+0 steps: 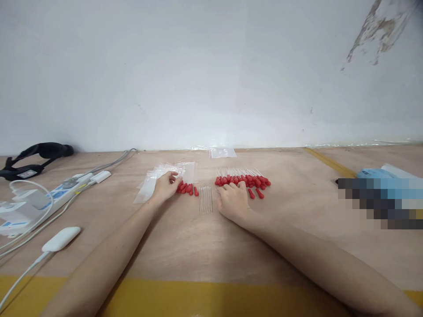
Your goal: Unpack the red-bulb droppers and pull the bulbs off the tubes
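My left hand [165,186] rests beside a small pile of red rubber bulbs [189,189], over the edge of some clear plastic bags [145,187]. Its fingers are loosely curled, with a gap between thumb and forefinger. Between my hands lies a row of thin clear dropper tubes [206,200], side by side. To their right, my right hand [234,201] has its fingers bent down and together; whatever they grip is hidden. Just beyond it are several red-bulbed droppers [243,178], their clear tubes pointing at the wall. Two loose red bulbs [260,193] lie near that hand.
A flat plastic bag [223,153] lies by the wall. At left are a power strip [61,193] with cables, a white plug-like device [61,238] and a black strap [36,158]. A blue packet [373,173] sits at right, beside a pixelated patch. Yellow tape [172,297] crosses the front.
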Motion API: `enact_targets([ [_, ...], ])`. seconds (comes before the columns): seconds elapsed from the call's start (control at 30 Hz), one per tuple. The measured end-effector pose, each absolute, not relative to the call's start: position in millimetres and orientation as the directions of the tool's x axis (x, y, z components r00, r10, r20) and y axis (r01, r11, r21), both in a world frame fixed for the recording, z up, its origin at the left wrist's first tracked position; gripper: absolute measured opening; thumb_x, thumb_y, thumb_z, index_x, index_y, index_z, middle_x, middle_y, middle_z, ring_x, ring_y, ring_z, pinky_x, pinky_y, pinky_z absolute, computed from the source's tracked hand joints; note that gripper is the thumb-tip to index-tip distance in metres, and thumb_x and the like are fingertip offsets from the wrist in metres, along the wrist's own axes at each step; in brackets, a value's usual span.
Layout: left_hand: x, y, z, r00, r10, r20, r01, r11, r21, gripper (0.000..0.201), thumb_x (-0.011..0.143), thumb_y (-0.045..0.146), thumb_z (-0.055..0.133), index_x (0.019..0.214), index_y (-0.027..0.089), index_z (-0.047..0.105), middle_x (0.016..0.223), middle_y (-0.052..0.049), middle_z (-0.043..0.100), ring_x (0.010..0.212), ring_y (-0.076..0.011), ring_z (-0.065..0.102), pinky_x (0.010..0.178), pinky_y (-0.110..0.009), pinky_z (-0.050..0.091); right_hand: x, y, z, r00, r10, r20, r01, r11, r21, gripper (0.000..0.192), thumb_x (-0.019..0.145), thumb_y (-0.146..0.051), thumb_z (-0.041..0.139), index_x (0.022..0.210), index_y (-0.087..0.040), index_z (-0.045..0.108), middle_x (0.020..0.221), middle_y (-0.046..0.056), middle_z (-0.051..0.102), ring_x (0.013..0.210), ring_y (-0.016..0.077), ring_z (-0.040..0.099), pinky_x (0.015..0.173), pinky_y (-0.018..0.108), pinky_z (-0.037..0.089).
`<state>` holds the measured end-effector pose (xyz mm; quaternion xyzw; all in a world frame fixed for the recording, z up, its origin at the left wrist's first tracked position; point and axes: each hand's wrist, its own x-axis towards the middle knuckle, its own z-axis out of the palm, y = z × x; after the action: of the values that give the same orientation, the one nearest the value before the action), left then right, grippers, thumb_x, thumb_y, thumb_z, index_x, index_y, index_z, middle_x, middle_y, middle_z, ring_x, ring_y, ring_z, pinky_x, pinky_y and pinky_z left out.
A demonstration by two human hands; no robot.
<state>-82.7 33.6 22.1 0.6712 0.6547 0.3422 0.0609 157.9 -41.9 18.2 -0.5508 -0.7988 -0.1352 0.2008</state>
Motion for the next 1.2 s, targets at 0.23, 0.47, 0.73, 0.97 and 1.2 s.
enact_targets([
  [0.23,-80,29,26,-0.045,0.848,0.529,0.870,-0.226,0.437,0.028,0.079,0.041,0.044,0.086,0.020,0.060,0.086,-0.003,0.063,0.081,-0.0188,0.056,0.070,-0.029,0.041,147,-55,16,-0.297,0.866,0.402,0.892,0.402,-0.207,0.034,0.085,-0.043,0.035,0.095,-0.020,0.058,0.095,0.008,0.060,0.087,0.0214,0.050,0.072,0.036,0.023],
  [0.47,-41,13,36,0.145,0.804,0.577,0.899,-0.351,0.262,0.017,0.076,0.035,0.052,0.081,0.022,0.061,0.090,-0.003,0.060,0.092,-0.0219,0.050,0.083,-0.035,0.036,181,-58,22,-0.243,0.837,0.490,0.842,0.433,-0.322,0.034,0.087,-0.043,0.034,0.091,-0.022,0.060,0.088,0.003,0.061,0.084,0.0167,0.051,0.073,0.033,0.021],
  [0.73,21,26,40,0.357,0.875,0.327,0.874,-0.436,0.214,0.027,0.072,0.049,0.055,0.076,0.024,0.064,0.090,-0.004,0.057,0.097,-0.0253,0.047,0.085,-0.041,0.033,228,-43,1,-0.151,0.733,0.663,0.876,0.409,-0.254,0.024,0.082,-0.033,0.047,0.073,-0.021,0.065,0.071,0.000,0.061,0.073,0.0135,0.051,0.074,0.033,0.019],
  [0.97,32,32,32,0.303,0.889,0.345,0.873,-0.403,0.273,0.021,0.075,0.041,0.055,0.072,0.021,0.062,0.095,-0.005,0.057,0.100,-0.0259,0.045,0.084,-0.041,0.033,227,-43,-6,-0.182,0.691,0.699,0.856,0.461,-0.233,0.021,0.081,-0.029,0.049,0.071,-0.020,0.065,0.070,0.001,0.060,0.071,0.0116,0.049,0.074,0.032,0.020],
  [1.2,6,0,29,0.192,0.740,0.645,0.847,-0.457,0.272,0.014,0.078,0.031,0.051,0.072,0.019,0.057,0.084,-0.004,0.059,0.090,-0.0223,0.048,0.081,-0.038,0.032,227,-41,-7,-0.198,0.640,0.743,0.817,0.526,-0.236,0.019,0.080,-0.026,0.047,0.086,-0.020,0.064,0.085,0.005,0.054,0.080,0.0150,0.050,0.075,0.032,0.030],
])
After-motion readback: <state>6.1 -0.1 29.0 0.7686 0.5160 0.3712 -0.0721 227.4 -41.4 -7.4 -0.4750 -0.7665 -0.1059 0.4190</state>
